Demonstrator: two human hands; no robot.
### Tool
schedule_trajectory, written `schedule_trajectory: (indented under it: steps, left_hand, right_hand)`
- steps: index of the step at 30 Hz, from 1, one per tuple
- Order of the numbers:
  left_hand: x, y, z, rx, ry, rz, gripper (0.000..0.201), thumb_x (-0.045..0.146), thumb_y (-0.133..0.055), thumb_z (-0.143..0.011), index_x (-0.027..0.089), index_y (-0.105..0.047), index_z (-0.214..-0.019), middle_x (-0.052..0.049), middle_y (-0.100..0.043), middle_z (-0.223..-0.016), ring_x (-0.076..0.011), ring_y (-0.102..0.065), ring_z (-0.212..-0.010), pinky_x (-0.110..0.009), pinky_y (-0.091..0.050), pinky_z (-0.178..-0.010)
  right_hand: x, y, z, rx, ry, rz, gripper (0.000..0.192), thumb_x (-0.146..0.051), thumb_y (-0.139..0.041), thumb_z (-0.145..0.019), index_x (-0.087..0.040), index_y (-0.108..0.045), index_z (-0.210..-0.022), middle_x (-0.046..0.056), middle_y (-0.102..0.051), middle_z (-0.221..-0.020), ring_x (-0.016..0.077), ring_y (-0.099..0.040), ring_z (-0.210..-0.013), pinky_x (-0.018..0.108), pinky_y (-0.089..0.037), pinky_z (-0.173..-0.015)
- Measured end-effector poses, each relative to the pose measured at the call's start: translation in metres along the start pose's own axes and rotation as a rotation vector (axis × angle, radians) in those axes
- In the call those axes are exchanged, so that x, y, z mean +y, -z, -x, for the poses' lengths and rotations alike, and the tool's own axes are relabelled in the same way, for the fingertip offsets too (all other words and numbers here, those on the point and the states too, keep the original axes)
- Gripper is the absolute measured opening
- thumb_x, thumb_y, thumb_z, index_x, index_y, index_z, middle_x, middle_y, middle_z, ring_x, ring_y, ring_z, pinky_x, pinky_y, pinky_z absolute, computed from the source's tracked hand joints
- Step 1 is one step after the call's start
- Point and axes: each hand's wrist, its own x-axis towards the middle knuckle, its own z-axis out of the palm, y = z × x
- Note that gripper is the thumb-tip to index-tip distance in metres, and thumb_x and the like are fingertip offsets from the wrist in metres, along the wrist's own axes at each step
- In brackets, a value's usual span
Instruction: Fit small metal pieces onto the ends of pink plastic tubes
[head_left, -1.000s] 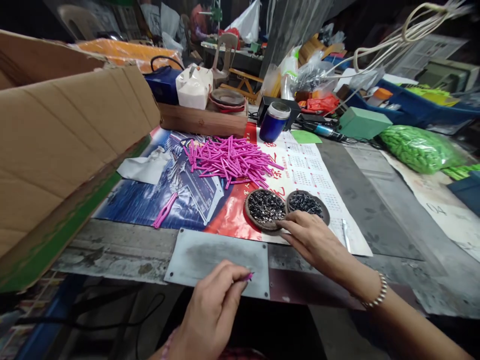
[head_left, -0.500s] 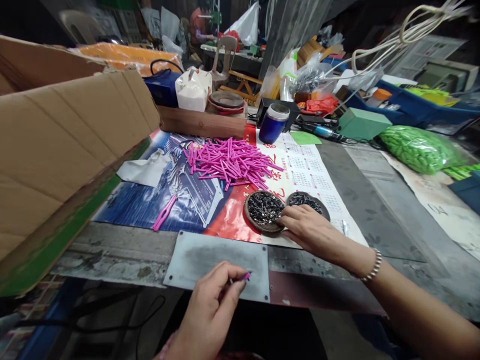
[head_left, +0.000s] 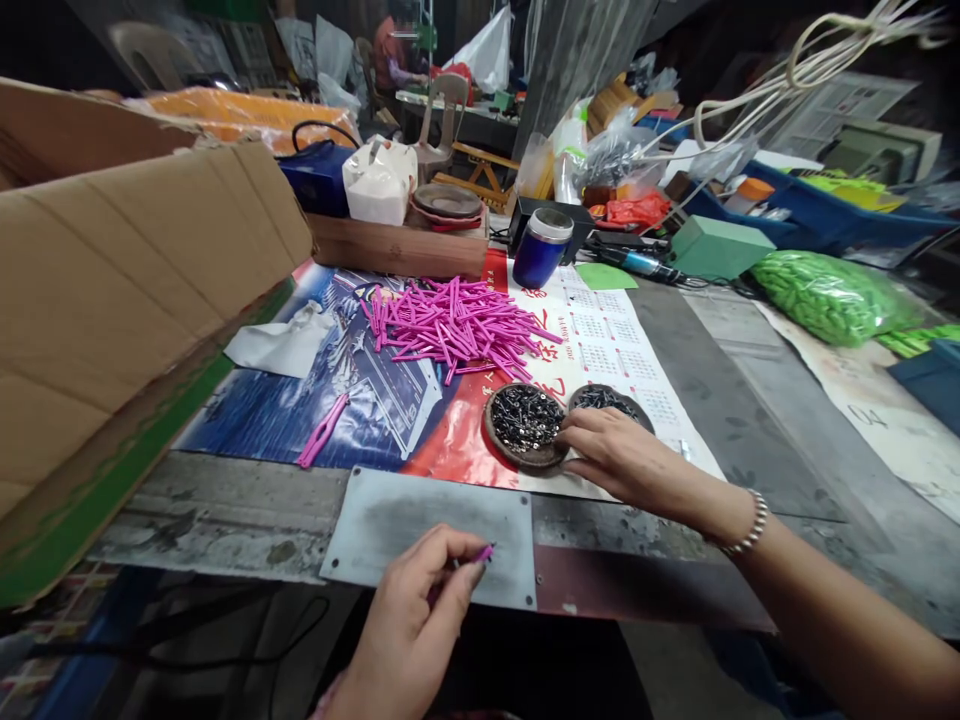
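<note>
My left hand [head_left: 424,600] is closed in a pinch above the grey plate [head_left: 352,520] at the table's front edge. The tip of a pink plastic stick [head_left: 486,552] sticks out from its fingers; the rest is hidden in the hand. My right hand [head_left: 615,455] has its fingers bunched at the right rim of a round dish [head_left: 491,440] full of small dark and shiny metal parts [head_left: 525,415]. Whatever its fingertips hold is hidden. Partly behind that hand is a second dish of dark metal pieces [head_left: 600,398].
Pink sticks [head_left: 457,325] lie heaped on a printed calendar sheet [head_left: 615,330]. Apart from them lies a tweezer-shaped pink piece [head_left: 322,432]. A cardboard box [head_left: 150,290] rises on the left. Behind stand a blue jar [head_left: 541,255] and a wooden box [head_left: 397,248]; a bag of green pieces [head_left: 825,295] lies right.
The whole view has shifted slightly. My left hand keeps its pinch on the pink stick, and my right hand stays at the dish's rim with almost no movement.
</note>
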Motion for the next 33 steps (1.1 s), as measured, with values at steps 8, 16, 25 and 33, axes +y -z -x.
schedule_trajectory:
  steps: [8, 16, 25, 33]
  left_hand:
    - [0.003, 0.000, 0.001, -0.001, 0.137, 0.042, 0.020, 0.029, -0.054, -0.098, 0.020, -0.071, -0.094, -0.001, -0.063, -0.077, -0.0126, -0.053, -0.059, -0.022, -0.044, -0.055]
    - [-0.001, 0.000, 0.001, -0.010, 0.146, 0.064, 0.021, 0.031, -0.053, -0.099, 0.020, -0.071, -0.096, -0.002, -0.063, -0.079, -0.0132, -0.051, -0.060, -0.022, -0.043, -0.055]
    - [-0.001, 0.001, 0.000, -0.019, 0.148, 0.084, 0.021, 0.031, -0.054, -0.098, 0.019, -0.070, -0.093, -0.002, -0.062, -0.078, -0.0128, -0.051, -0.059, -0.023, -0.043, -0.055]
    - [-0.002, 0.000, 0.001, -0.002, 0.213, 0.156, 0.021, 0.034, -0.056, -0.097, 0.019, -0.071, -0.096, -0.001, -0.062, -0.077, -0.0115, -0.050, -0.058, -0.021, -0.042, -0.054]
  right_hand:
    - [0.002, -0.005, -0.001, 0.005, -0.030, -0.035, 0.007, -0.016, -0.061, -0.096, -0.015, -0.064, -0.102, 0.013, -0.065, -0.106, 0.0269, -0.062, -0.097, 0.038, -0.042, -0.084]
    - [0.001, -0.005, -0.005, 0.000, -0.023, -0.093, 0.006, -0.011, -0.058, -0.094, -0.017, -0.061, -0.094, 0.010, -0.063, -0.098, 0.0235, -0.060, -0.089, 0.034, -0.045, -0.078]
    - [0.010, -0.003, -0.007, 0.026, 0.039, -0.247, 0.010, -0.012, -0.057, -0.096, -0.019, -0.061, -0.089, 0.005, -0.062, -0.092, 0.0178, -0.061, -0.080, 0.027, -0.047, -0.068]
    - [-0.023, 0.001, 0.011, 0.207, -0.061, -0.419, 0.008, -0.023, -0.054, -0.102, -0.020, -0.060, -0.098, 0.006, -0.066, -0.093, 0.0186, -0.064, -0.083, 0.029, -0.050, -0.073]
